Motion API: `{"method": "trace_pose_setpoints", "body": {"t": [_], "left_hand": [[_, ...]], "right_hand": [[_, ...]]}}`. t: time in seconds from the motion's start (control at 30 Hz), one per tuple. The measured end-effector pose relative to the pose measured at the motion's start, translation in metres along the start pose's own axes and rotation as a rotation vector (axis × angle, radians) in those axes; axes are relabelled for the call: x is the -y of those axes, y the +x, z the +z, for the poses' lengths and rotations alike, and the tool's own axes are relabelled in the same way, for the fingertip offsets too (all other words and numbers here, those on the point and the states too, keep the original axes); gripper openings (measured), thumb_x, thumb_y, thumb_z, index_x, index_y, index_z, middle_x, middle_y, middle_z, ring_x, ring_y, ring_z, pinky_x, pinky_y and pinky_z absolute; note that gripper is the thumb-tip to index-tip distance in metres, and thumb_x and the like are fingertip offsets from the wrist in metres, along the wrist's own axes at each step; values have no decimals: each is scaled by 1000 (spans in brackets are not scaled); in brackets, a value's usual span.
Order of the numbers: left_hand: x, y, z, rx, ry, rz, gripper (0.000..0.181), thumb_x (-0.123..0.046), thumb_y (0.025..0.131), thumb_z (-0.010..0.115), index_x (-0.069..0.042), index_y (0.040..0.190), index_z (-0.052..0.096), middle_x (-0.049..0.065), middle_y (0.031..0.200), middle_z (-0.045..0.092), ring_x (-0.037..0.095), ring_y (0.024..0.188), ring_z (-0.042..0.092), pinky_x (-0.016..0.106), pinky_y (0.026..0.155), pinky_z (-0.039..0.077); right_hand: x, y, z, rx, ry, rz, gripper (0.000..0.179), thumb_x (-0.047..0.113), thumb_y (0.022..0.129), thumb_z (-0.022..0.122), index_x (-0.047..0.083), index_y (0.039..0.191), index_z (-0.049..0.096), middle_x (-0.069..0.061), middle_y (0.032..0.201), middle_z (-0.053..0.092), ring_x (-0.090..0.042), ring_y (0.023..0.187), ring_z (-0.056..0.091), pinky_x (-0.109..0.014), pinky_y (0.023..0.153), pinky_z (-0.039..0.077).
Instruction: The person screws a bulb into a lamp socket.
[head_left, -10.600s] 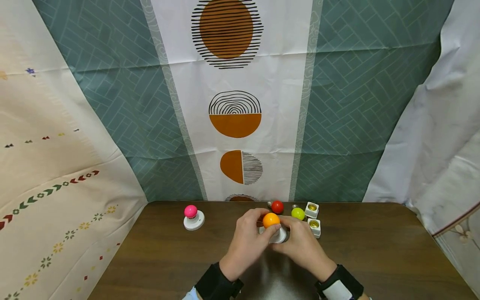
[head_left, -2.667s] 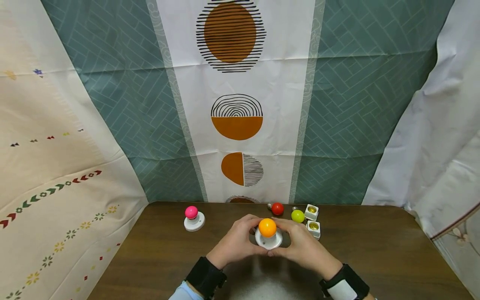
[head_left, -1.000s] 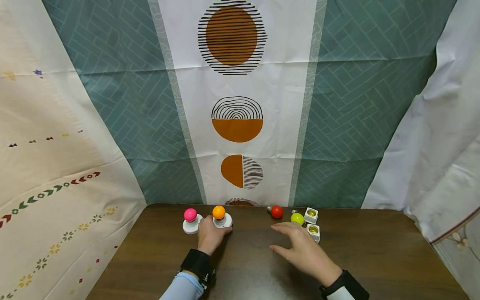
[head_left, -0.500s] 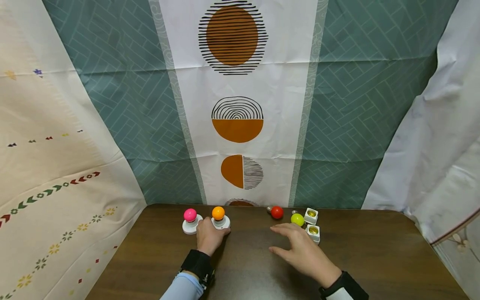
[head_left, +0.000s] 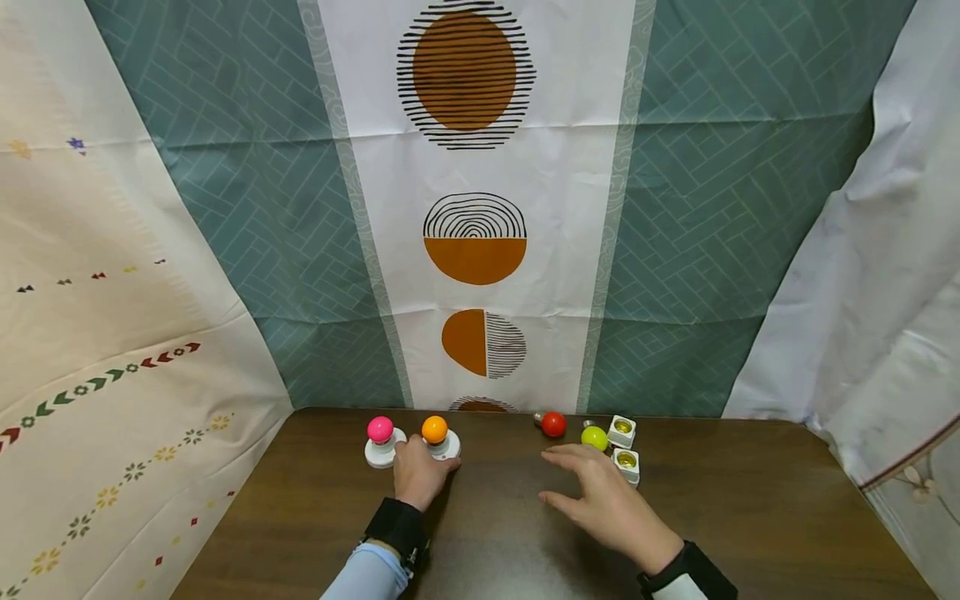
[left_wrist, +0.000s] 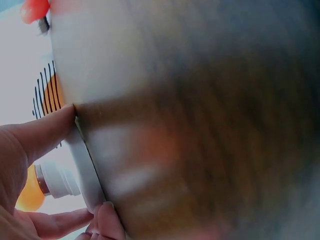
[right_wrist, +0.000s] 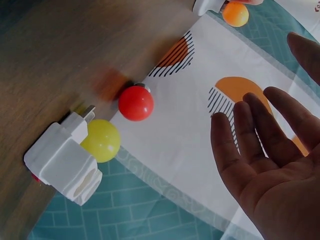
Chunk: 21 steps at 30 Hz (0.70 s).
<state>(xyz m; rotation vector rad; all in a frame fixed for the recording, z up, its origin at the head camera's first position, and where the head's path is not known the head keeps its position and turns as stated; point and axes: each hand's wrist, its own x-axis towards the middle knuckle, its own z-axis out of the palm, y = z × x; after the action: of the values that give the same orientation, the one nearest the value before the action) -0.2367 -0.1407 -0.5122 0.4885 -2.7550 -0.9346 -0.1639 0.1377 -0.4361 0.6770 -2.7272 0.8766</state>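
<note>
My left hand (head_left: 420,473) grips the round white base of a lamp holder (head_left: 450,448) at the back left, thumb on one side and fingers on the other. An orange bulb (head_left: 434,429) stands screwed into it. Right beside it is a pink bulb (head_left: 380,429) in a matching round white holder (head_left: 379,457). In the left wrist view, thumb and fingertips pinch the rim of the base (left_wrist: 88,172) close to the tabletop. My right hand (head_left: 600,500) hovers over the table holding nothing, thumb apart from the relaxed fingers.
Beyond my right hand lie a red bulb (head_left: 554,424) and a yellow-green bulb (head_left: 595,439), both loose. Two square white sockets (head_left: 622,432) with brass-coloured insides stand to their right. A patterned cloth (head_left: 483,167) hangs behind the table's (head_left: 510,533) back edge.
Earlier both hands held the orange bulb and its holder mid-table. My left hand has carried it left beside the pink one; my right hand let go. Lately the orange bulb has shifted slightly left.
</note>
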Motion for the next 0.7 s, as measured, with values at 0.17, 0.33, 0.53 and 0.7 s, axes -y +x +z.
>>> {"method": "trace_pose_setpoints", "body": {"t": [0.17,0.33,0.53,0.7], "left_hand": [[3,0,0,27,-10,-8,79,-37,58,88,9,112,53,25,105,54,35,92,54,52,88,48],[1,-2,-6,36,-33,-8,82,-36,56,89,9,113,51,26,107,54,36,96,55,51,90,47],[-2,-10,-21,2,-91,13,87,-31,59,88,9,123,46,28,117,52,40,104,53,53,94,45],[-10,-22,-34,-83,-119,49,85,-31,65,83,4,131,42,25,121,48,39,107,51,52,93,44]], "right_hand": [[1,0,-8,0,0,18,50,37,73,78,19,118,65,5,123,61,-14,115,55,-37,95,48],[-3,1,-20,-46,-8,16,54,36,72,79,18,120,64,3,126,60,-18,118,54,-40,95,47],[-20,0,-34,-87,-35,50,63,35,70,81,12,125,60,-4,130,57,-26,122,50,-49,97,45],[-34,0,-38,-83,-50,92,69,34,67,83,10,126,58,-8,132,55,-31,122,49,-52,97,43]]}}
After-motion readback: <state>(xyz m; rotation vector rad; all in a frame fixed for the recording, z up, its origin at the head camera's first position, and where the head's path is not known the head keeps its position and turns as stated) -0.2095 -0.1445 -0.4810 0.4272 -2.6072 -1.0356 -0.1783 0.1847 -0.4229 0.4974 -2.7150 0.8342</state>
